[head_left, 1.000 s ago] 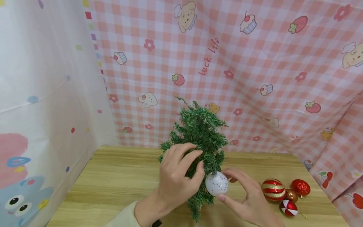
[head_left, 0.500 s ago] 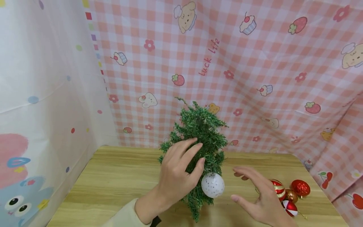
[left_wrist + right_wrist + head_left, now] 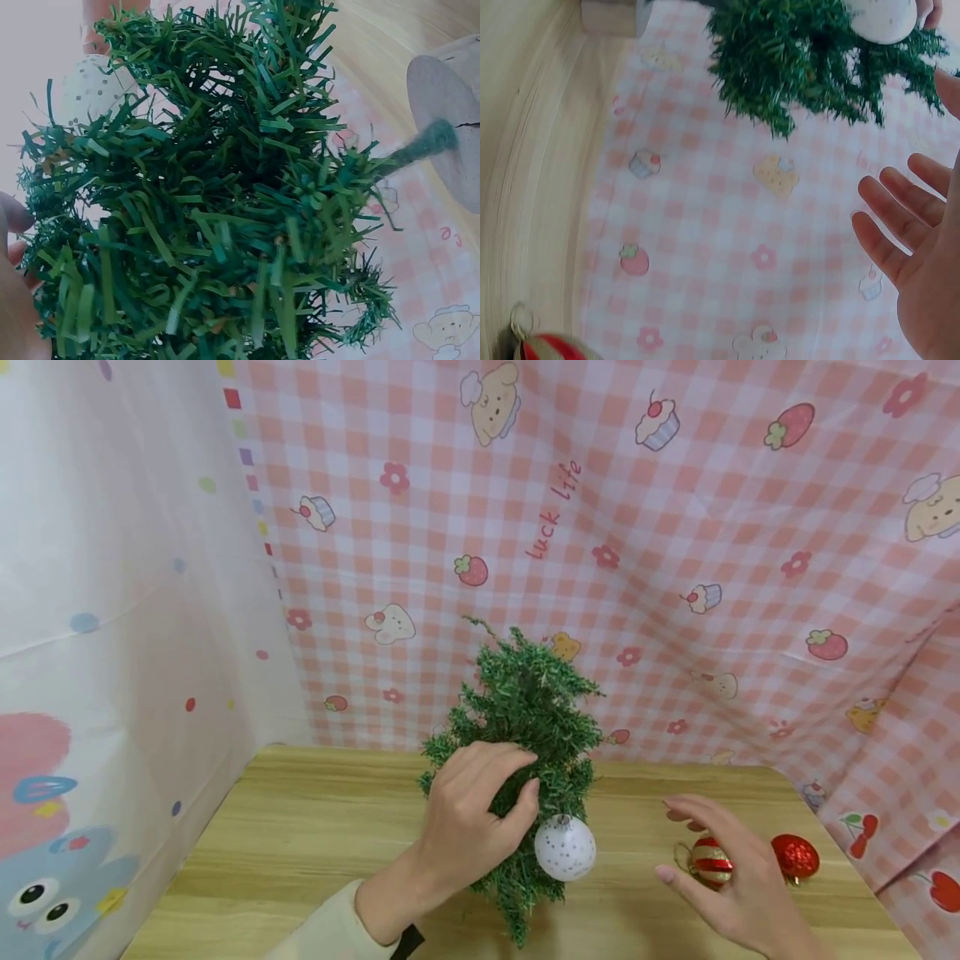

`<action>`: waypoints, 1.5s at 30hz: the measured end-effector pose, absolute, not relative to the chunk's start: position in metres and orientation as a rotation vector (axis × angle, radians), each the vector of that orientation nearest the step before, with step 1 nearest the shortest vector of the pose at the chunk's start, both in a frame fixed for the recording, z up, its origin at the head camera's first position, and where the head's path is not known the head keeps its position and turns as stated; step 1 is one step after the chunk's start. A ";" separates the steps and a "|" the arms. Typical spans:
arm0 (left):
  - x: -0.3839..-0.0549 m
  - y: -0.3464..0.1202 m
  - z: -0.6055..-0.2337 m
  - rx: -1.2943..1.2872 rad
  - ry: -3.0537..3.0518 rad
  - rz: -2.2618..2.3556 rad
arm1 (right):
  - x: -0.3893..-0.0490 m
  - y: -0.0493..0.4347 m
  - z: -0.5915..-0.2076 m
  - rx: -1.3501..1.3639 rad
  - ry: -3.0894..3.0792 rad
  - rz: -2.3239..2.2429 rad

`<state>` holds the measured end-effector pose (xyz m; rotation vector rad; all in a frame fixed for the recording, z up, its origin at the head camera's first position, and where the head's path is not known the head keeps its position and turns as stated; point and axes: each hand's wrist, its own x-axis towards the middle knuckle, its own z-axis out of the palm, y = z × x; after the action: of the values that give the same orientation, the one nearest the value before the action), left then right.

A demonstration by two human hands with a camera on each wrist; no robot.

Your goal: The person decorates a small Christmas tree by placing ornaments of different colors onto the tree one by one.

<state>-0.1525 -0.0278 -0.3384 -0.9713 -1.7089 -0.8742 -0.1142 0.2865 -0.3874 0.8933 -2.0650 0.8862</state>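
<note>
A small green artificial Christmas tree (image 3: 532, 702) stands mid-table. From its lower right side hangs a white speckled bauble (image 3: 566, 849), which also shows at the top of the right wrist view. My left hand (image 3: 468, 802) is against the front left of the tree, fingers loosely bent with a gap between thumb and index finger; the left wrist view has only part of that hand (image 3: 19, 300) beside the needles. To the right of the white bauble, my right hand (image 3: 738, 877) is apart from it with fingers spread and palm bare. It partly covers a red-and-gold striped bauble (image 3: 711, 860).
A shiny red bauble (image 3: 795, 856) lies on the wooden table (image 3: 322, 827) at the right. The tree's round base (image 3: 442, 127) shows in the left wrist view. Behind the table hangs a pink checked cloth (image 3: 420, 543); a white curtain (image 3: 150, 568) borders the left.
My right hand has let go of the white bauble and moved right, over the other baubles. The white bauble now hangs slightly further left. My left hand stays at the tree.
</note>
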 end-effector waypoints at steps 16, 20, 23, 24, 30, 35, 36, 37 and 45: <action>-0.164 -0.043 -0.341 -1.105 -1.645 -0.926 | -0.109 0.320 -0.391 0.752 -2.187 0.844; -0.167 -0.048 -0.342 -1.139 -1.627 -0.947 | -0.110 0.325 -0.391 0.743 -2.188 0.809; -0.170 -0.052 -0.342 -1.171 -1.615 -0.967 | -0.108 0.329 -0.390 0.692 -2.240 0.781; -0.171 -0.053 -0.342 -1.182 -1.613 -0.975 | -0.108 0.330 -0.390 0.675 -2.253 0.772; -0.177 -0.059 -0.342 -1.244 -1.600 -1.044 | -0.113 0.342 -0.394 0.615 -2.269 0.738; -0.182 -0.064 -0.341 -1.283 -1.595 -1.064 | -0.120 0.352 -0.400 0.552 -2.332 0.719; -0.182 -0.065 -0.341 -1.288 -1.593 -1.065 | -0.122 0.355 -0.401 0.542 -2.363 0.694; -0.183 -0.065 -0.340 -1.294 -1.592 -1.066 | -0.124 0.357 -0.403 0.533 -2.396 0.662; -0.184 -0.069 -0.339 -1.317 -1.607 -1.073 | -0.135 0.378 -0.421 0.490 -2.601 0.480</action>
<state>-0.1839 -0.0686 -0.3391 -1.3168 -1.6068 -1.0731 -0.1346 0.3777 -0.4211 0.4898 -2.6006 0.4805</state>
